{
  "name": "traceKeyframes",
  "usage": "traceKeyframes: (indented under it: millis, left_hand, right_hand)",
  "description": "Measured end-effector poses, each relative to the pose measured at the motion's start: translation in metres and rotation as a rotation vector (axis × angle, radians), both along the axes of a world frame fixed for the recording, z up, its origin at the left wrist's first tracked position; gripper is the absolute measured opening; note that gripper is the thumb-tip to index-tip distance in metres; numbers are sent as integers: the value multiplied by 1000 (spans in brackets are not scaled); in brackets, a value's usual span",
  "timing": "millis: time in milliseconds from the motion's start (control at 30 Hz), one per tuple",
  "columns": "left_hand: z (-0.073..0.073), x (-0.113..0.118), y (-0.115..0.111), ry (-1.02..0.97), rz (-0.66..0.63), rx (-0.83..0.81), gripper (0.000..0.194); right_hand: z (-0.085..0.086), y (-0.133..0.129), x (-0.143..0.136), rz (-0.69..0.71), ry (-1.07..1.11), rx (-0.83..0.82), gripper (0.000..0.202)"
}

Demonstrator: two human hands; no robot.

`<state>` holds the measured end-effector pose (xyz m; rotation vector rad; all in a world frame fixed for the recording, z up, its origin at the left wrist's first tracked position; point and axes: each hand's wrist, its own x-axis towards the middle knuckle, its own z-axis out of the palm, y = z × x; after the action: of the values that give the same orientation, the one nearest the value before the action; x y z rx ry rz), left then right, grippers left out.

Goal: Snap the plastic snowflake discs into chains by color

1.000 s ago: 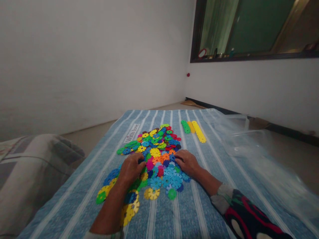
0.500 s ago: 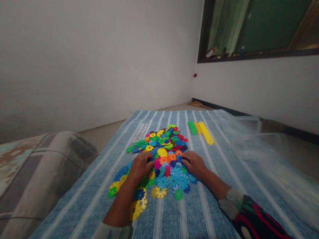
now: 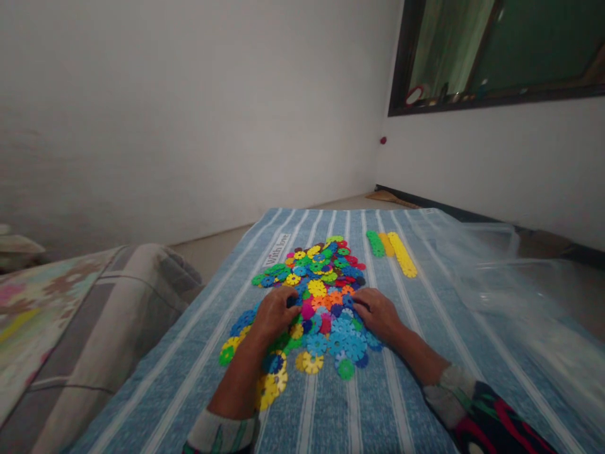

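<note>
A loose heap of colourful notched plastic discs [image 3: 317, 288], shaped like small flowers, is spread over the striped blue cloth. My left hand [image 3: 275, 313] rests at the heap's left side, its fingers curled with the thumb towards them around a dark blue disc [image 3: 292, 302]. On the opposite side my right hand [image 3: 379, 312] is closed, thumb and fingertips at the edge of a blue disc [image 3: 348, 301]. Orange discs [image 3: 333, 297] and a magenta disc [image 3: 307, 308] lie between the hands. Light blue discs [image 3: 344, 341] are bunched nearer to me.
Beyond my right hand lie green [image 3: 375, 244], orange [image 3: 387, 244] and yellow rows of discs [image 3: 403, 255]. Clear plastic boxes [image 3: 513, 277] stand along the right side. The cloth bears a "With love" label [image 3: 278, 250]. A covered seat or bed [image 3: 142, 302] is at left.
The whole scene has shifted slightly to the right as my head turned left. Both hands keep nearly the same place and pose at the heap.
</note>
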<state>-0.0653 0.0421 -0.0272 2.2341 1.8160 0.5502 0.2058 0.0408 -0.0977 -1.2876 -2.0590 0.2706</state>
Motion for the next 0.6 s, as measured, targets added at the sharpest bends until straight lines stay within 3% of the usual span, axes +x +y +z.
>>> traceKeyframes:
  millis: [367, 600]
  left_hand:
    - [5, 0, -3, 40, 9, -53, 36]
    - [4, -16, 2, -61, 15, -37, 45]
  right_hand:
    - [-1, 0, 1, -3, -5, -4, 14]
    - [-1, 0, 1, -6, -4, -9, 14]
